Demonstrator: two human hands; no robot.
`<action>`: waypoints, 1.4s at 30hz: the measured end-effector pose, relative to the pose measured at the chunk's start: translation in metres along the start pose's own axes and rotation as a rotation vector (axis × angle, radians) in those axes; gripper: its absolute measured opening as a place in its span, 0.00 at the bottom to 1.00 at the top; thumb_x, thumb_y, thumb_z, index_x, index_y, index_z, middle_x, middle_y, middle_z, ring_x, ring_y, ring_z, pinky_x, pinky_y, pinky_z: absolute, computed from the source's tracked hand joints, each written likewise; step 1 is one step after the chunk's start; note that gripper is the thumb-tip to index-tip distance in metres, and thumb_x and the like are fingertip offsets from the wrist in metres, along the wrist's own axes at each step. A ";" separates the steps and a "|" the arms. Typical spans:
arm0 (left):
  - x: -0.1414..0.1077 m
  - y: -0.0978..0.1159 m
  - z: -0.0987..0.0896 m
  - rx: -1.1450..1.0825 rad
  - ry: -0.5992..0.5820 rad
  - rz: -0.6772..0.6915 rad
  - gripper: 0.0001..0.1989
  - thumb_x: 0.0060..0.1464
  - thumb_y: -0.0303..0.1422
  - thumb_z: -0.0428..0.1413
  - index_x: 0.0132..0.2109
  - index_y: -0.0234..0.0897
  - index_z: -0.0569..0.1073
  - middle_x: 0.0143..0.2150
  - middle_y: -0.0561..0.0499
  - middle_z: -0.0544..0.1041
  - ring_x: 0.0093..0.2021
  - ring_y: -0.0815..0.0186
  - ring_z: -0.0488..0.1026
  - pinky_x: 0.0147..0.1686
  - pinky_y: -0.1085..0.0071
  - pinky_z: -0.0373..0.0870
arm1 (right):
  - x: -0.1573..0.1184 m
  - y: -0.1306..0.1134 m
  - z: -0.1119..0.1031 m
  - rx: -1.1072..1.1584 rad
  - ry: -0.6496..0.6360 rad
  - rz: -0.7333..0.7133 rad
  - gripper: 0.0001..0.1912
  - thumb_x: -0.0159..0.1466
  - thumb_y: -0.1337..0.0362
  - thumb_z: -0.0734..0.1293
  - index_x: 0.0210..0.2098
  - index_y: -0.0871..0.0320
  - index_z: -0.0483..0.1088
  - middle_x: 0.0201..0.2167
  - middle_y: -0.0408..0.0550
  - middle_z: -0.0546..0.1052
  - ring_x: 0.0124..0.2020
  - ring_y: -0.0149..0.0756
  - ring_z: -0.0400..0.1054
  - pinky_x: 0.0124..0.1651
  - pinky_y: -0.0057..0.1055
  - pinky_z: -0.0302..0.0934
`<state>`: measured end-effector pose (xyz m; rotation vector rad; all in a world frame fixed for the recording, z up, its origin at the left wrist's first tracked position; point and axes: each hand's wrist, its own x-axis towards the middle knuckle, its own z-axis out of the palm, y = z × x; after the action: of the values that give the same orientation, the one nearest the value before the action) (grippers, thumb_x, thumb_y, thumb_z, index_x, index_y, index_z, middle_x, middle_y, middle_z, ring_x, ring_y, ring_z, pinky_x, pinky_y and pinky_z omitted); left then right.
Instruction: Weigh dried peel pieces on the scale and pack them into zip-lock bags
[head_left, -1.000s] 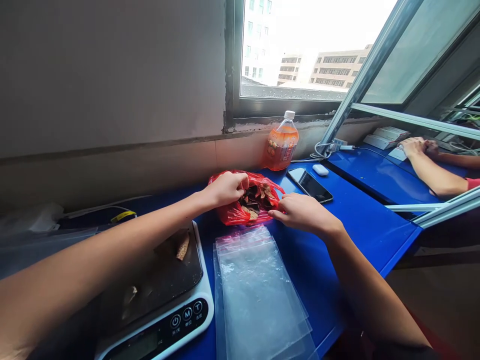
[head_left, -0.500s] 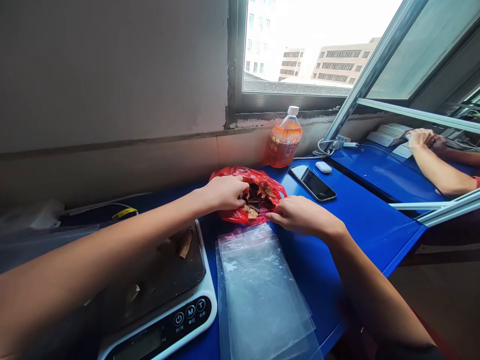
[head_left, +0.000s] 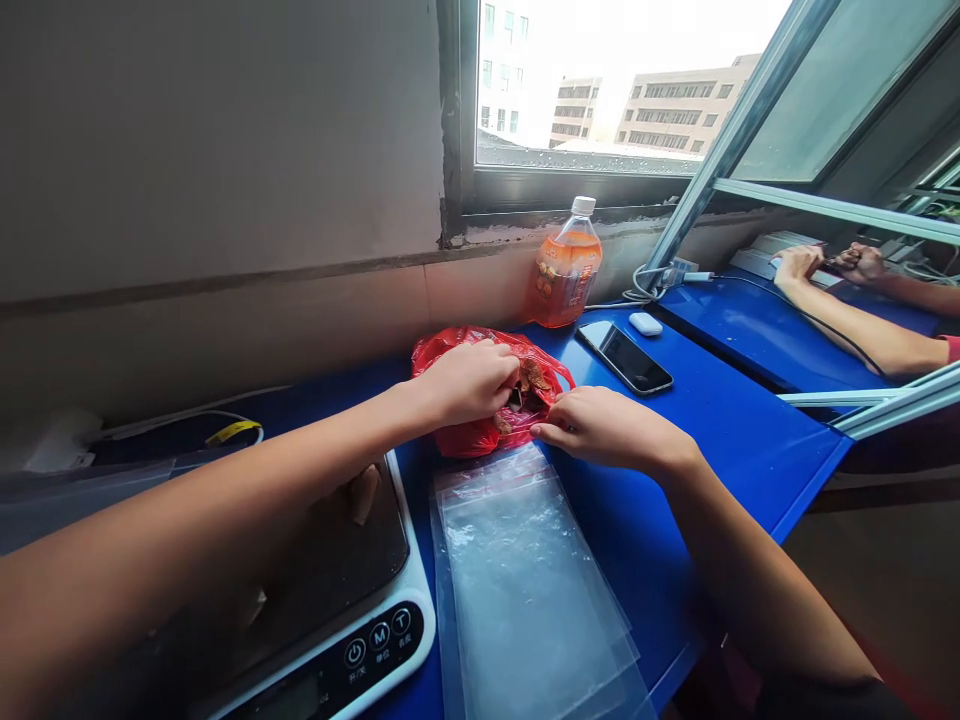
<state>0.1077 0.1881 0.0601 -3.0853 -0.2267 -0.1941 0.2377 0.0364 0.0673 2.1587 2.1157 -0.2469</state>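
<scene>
An open red plastic bag (head_left: 463, 441) rests on the blue table and holds brown dried pieces (head_left: 533, 378) that look like bark or peel. Over its mouth is my left hand (head_left: 474, 380), fingers curled closed; whatever they grip is hidden. My right hand (head_left: 600, 425) pinches the bag's right rim. Just in front of the bag lie clear zip-lock bags (head_left: 525, 590), stacked loosely. Under my left forearm stands a kitchen scale (head_left: 416, 628), with a brown piece (head_left: 364, 496) on its dark plate and another lighter bit nearer me.
Behind the bag, by the wall, stands an orange drink bottle (head_left: 568, 268). A phone (head_left: 625, 357) and a white earbud case (head_left: 645, 323) lie to the right. A metal frame (head_left: 709, 190) rises there; beyond it, another person's hands (head_left: 799, 265) work at the blue tabletop.
My left hand has shifted right across the bag's mouth and covers more of the dried pieces. My right hand stays at the rim. The other person's hands have moved apart.
</scene>
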 end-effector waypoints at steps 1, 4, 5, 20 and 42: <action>-0.002 -0.002 -0.004 -0.007 0.008 -0.022 0.08 0.59 0.29 0.51 0.37 0.36 0.75 0.37 0.47 0.78 0.37 0.61 0.74 0.34 0.69 0.66 | 0.000 0.001 0.000 0.000 -0.005 0.001 0.21 0.70 0.55 0.56 0.26 0.58 0.70 0.25 0.48 0.74 0.26 0.35 0.66 0.28 0.30 0.50; -0.007 -0.008 -0.013 -0.018 0.019 -0.089 0.10 0.59 0.28 0.50 0.43 0.36 0.75 0.35 0.49 0.79 0.33 0.63 0.74 0.32 0.70 0.65 | 0.001 0.005 0.001 0.004 -0.004 0.016 0.19 0.70 0.54 0.57 0.30 0.57 0.70 0.29 0.49 0.76 0.29 0.37 0.69 0.30 0.30 0.52; -0.008 -0.008 -0.015 -0.013 0.008 -0.106 0.10 0.59 0.28 0.49 0.44 0.37 0.75 0.35 0.49 0.79 0.32 0.63 0.74 0.32 0.70 0.65 | 0.001 0.005 0.001 0.005 0.003 0.023 0.18 0.70 0.54 0.57 0.31 0.57 0.70 0.30 0.49 0.77 0.31 0.38 0.70 0.31 0.30 0.53; 0.019 -0.014 0.004 0.060 -0.086 -0.018 0.07 0.53 0.30 0.55 0.37 0.40 0.78 0.41 0.48 0.79 0.42 0.56 0.73 0.36 0.67 0.66 | 0.001 0.010 0.002 0.058 0.013 0.011 0.14 0.70 0.54 0.58 0.37 0.57 0.68 0.35 0.48 0.77 0.33 0.37 0.70 0.32 0.30 0.55; 0.003 -0.039 -0.021 -0.206 0.006 -0.131 0.05 0.51 0.28 0.52 0.34 0.38 0.72 0.29 0.52 0.77 0.28 0.67 0.71 0.28 0.74 0.62 | 0.024 -0.013 0.026 0.146 0.506 -0.105 0.12 0.69 0.68 0.57 0.44 0.61 0.72 0.42 0.53 0.76 0.44 0.39 0.68 0.44 0.33 0.61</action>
<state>0.1021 0.2259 0.0825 -3.2747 -0.4362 -0.2456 0.2244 0.0552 0.0378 2.3925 2.5456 0.1644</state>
